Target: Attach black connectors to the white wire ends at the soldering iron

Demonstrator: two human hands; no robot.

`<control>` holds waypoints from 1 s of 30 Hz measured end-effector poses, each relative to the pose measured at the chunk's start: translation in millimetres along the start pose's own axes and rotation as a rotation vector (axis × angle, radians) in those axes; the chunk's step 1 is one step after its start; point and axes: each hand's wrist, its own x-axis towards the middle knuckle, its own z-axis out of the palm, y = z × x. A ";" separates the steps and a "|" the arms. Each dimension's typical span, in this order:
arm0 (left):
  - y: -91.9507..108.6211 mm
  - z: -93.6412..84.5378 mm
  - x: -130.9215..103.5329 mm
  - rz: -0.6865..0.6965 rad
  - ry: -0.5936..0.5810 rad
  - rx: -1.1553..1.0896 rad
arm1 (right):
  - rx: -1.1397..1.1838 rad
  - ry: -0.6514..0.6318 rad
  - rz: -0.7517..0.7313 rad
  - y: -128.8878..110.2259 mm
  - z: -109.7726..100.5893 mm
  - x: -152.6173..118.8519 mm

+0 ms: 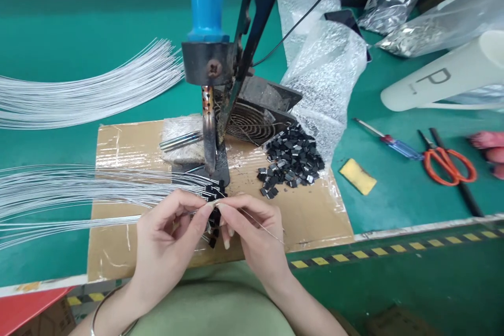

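My left hand (169,241) and my right hand (255,236) meet in front of the soldering iron (208,136), thumbs and forefingers pinched together. A thin grey wire end appears to be between the left fingertips; the exact contact point is hidden. From my right fingers a fine silvery wire (262,227) trails down to the right, probably solder. Beneath and behind my fingertips lie several black connectors (214,189) on the ends of grey wires (129,186). The iron points downward in a black clamp, its tip just above these connectors.
A heap of small black connectors (295,160) lies on the cardboard (307,215), beside a round fan grille (248,122). Another wire bundle (98,94) is at left. Rightward are a yellow sponge (358,176), screwdriver (397,146), orange-handled scissors (449,165) and white cup (444,73).
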 end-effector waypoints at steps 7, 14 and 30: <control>-4.0 -2.2 -1.8 0.040 -0.008 0.102 | 0.016 -0.019 0.108 -7.9 -4.3 3.4; -4.4 -4.1 -3.3 0.038 -0.033 0.135 | -0.014 -0.101 0.182 -15.8 -11.8 7.1; -10.8 5.5 -6.3 0.048 0.084 0.125 | 0.144 0.013 0.108 1.0 2.4 0.4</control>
